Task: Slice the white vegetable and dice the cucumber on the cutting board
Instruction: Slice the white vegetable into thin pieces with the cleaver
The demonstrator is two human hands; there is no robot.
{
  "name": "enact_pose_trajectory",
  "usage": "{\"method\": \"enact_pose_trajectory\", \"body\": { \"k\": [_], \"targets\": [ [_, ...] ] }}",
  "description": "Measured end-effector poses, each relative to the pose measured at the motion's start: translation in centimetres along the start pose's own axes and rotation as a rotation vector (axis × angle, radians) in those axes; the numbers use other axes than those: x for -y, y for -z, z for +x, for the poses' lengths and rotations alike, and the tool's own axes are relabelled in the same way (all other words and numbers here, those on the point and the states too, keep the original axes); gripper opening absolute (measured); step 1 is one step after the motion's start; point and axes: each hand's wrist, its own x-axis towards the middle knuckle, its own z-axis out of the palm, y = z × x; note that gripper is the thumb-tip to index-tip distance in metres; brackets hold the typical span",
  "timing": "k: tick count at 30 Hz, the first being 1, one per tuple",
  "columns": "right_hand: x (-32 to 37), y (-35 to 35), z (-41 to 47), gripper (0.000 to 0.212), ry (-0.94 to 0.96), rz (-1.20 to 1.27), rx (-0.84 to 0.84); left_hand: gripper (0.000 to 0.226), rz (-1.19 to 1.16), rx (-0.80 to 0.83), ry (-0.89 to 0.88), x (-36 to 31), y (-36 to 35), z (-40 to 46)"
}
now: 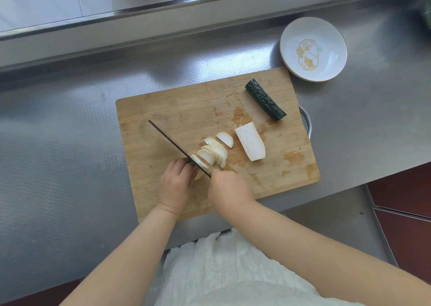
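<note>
White radish stub (198, 174) is nearly gone: left hand (175, 185) fingers curl on it beside the knife (179, 149), which right hand (229, 190) grips; a slip could nick them.

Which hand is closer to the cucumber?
The right hand. It holds the knife below and left of the cucumber; the left hand sits farther left, past the white slices.
</note>
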Motion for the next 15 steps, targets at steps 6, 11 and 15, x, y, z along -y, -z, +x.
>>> {"method": "enact_pose_trajectory", "body": {
  "k": [6,11,15],
  "targets": [
    [-0.4,-0.5,1.5,0.016,-0.062,0.099,0.037,0.020,0.005,0.031,-0.019,-0.1,0.4,0.1],
    [-2.4,-0.5,2.4,0.018,-0.110,0.229,0.041,0.013,-0.037,0.073,0.007,-0.2,0.6,-0.1],
    [-2.1,-0.5,1.4,0.017,-0.034,0.137,-0.045,0.017,-0.011,0.086,0.018,-0.4,0.7,-0.1]
  ]
}}
